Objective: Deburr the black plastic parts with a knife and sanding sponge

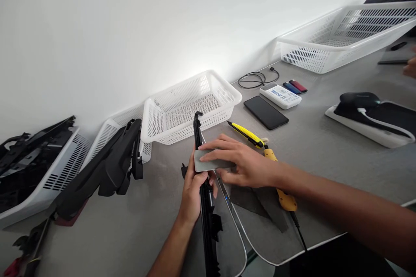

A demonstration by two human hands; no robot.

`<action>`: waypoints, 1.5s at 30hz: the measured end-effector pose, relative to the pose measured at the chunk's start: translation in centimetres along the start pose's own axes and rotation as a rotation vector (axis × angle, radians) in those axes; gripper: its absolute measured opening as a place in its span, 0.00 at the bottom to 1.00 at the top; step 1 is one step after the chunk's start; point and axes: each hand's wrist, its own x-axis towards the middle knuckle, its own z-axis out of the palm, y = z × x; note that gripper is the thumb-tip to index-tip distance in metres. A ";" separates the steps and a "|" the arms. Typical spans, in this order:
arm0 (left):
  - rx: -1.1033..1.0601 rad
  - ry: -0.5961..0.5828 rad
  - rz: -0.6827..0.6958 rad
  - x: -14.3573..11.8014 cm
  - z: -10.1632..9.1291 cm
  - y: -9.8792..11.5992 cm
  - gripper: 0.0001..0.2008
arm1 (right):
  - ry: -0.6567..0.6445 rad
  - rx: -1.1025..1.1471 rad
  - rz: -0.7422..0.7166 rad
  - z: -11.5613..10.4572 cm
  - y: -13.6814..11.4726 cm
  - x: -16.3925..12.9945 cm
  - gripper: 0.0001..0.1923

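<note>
Head view. Left hand (194,190) is closed around a long, narrow black plastic trim strip (204,194), gripping it near mid-length; the strip stands on edge, running from the near edge of the worktop (325,147) away toward the wall, its hooked far end just in front of a white perforated plastic basket (190,106). Right hand (242,164) lies flat, fingers extended and slightly spread, pressing a small grey rectangular pad (211,161) against the side of the strip; the pad looks matte and thin, possibly abrasive, cannot tell.

Just right of the right hand: a yellow-and-black utility knife (247,133) and a yellow-handled tool (282,190) with a black cable, lying over dark grey sheets (260,201). Further toward the far edge: black smartphone (265,112), glossy and flat. Worktop surface is grey and smooth. At the left edge, a bulky black moulded plastic part (107,169) leans on a second white basket (110,132).
</note>
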 end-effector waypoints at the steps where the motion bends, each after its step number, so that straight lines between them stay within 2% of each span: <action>1: 0.003 -0.001 0.001 0.0 0.0 0.0 0.37 | -0.017 -0.039 -0.008 0.0 -0.1 0.0 0.24; 6: 0.020 0.010 0.043 0.0 0.2 0.2 0.40 | 0.072 -0.314 0.065 0.0 -0.6 0.2 0.18; 13: 0.045 0.008 0.046 0.1 0.2 0.8 0.41 | 0.042 -0.191 0.054 0.0 0.8 -0.2 0.23; 17: 0.090 0.024 -0.005 -0.2 0.5 1.0 0.39 | 0.126 -0.252 0.121 -0.3 0.9 -0.1 0.20; 19: 0.094 0.050 -0.026 -0.3 0.7 0.9 0.40 | 0.166 -0.145 0.137 -0.5 0.5 0.0 0.17; 21: 0.098 0.066 -0.042 -0.4 0.8 0.8 0.42 | 0.161 0.077 0.216 -0.6 0.2 0.1 0.13; 25: 0.116 0.030 -0.048 -0.6 0.9 0.5 0.42 | 0.133 0.489 0.631 -0.5 0.1 0.3 0.13; 27: 0.124 0.015 -0.042 -0.7 0.9 0.5 0.41 | 0.126 0.614 0.745 -0.4 0.5 0.4 0.16; 30: 0.139 -0.025 -0.044 -0.7 0.7 0.4 0.41 | 0.081 0.736 0.783 -0.4 1.1 0.4 0.22; 34: 0.180 -0.088 -0.099 -0.6 0.4 0.3 0.42 | 0.012 0.760 0.812 -0.9 1.7 0.5 0.20; 37: 0.183 -0.149 -0.129 -0.5 0.6 0.1 0.37 | 0.101 0.742 0.807 -1.3 1.8 0.6 0.17; 42: 0.196 -0.244 -0.193 -0.6 1.1 -0.4 0.26 | 0.358 0.756 0.772 -1.1 1.3 0.9 0.19; 43: 0.194 -0.238 -0.208 -0.6 1.1 -0.6 0.24 | 0.364 0.778 0.775 -0.9 1.1 0.9 0.19; 45: 0.182 -0.217 -0.216 -0.6 1.0 -0.7 0.21 | 0.284 0.823 0.790 -0.5 1.0 0.8 0.22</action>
